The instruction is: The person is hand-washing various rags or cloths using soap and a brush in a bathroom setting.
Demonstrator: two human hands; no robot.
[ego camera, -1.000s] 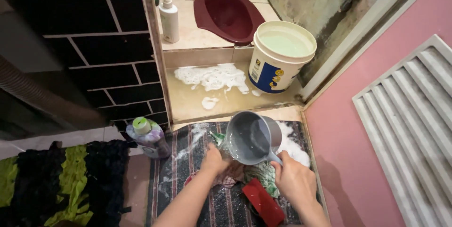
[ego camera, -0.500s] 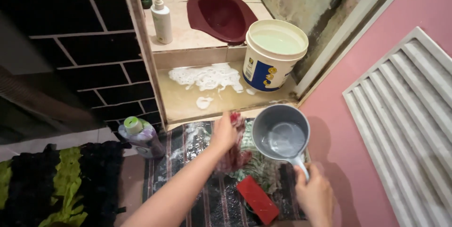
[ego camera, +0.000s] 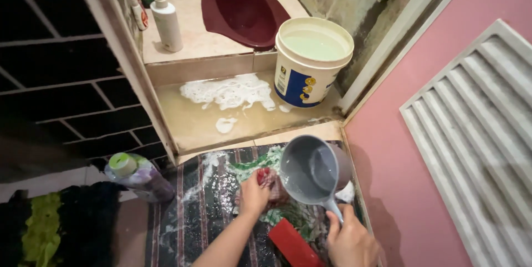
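Right hand (ego camera: 348, 240) tips grey dipper (ego camera: 311, 168) mouth leftward, handle toward the person.

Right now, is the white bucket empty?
No, the white bucket is filled nearly to its rim with pale greenish water.

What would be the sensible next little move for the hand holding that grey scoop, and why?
Probably tip the grey scoop a little further, so its water runs onto the red cloth. The right hand holds the scoop by its handle, already tilted towards the cloth, which the left hand grips on the striped mat. Suds on the mat suggest rinsing is due.
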